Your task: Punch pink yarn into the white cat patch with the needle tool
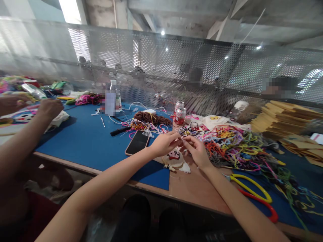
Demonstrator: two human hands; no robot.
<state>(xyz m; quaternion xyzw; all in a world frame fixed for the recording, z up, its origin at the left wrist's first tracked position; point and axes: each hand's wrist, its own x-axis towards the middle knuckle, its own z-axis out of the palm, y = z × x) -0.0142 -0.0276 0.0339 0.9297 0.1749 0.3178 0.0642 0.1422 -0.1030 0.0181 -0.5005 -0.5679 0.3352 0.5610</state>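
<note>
Both hands (198,154) nearly meet by the stitched cloth (176,163), pinching (on what, I cannot tell).

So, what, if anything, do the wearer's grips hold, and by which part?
It cannot be told: anything pinched where the left grip and right grip converge is too small to identify.

White glare fills the upper-left opening (72,11); small lamps (163,33) shine by the metal screen (161,64). Deep shadow lies beneath the desk (194,191). The view's edges look stretched and smeared; blocky pixels mask patches.
</note>
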